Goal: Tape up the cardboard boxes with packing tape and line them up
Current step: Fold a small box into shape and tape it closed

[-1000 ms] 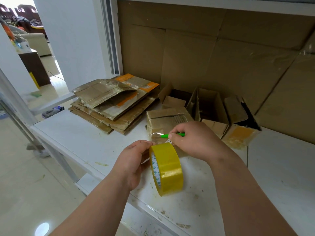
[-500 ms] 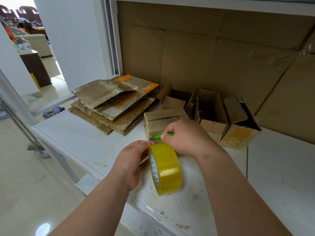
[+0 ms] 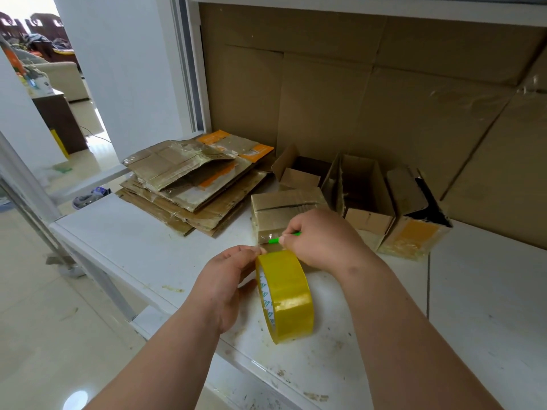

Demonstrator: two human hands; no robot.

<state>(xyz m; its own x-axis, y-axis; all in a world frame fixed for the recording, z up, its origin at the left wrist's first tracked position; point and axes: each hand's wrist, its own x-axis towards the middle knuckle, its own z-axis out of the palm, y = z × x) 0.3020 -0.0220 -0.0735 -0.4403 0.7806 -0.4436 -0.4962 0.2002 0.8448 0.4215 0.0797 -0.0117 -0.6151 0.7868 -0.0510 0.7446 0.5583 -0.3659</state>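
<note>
1. The roll of yellow packing tape [image 3: 285,294] is held on edge above the worktop [image 3: 133,241], near its front edge, by the left hand [image 3: 228,287]; the fingers [image 3: 251,253] are curled against the roll's top and left side.
2. A green-handled cutter [image 3: 284,237] is pinched in the right hand [image 3: 321,236], fingers closed round it, its tip at the front face of the closed cardboard box [image 3: 281,213].
3. A short strip of clear tape is seen between the roll and that box face.
4. The closed box stands mid-worktop, its top flaps meeting at a dark seam.
5. Three open cardboard boxes [image 3: 365,199] are ranged behind and to the right of it, toward the back edge, against the cardboard sheet [image 3: 384,108] lining the wall.
6. A stack of flattened cartons [image 3: 192,184] lies at the worktop's far left corner.
</note>
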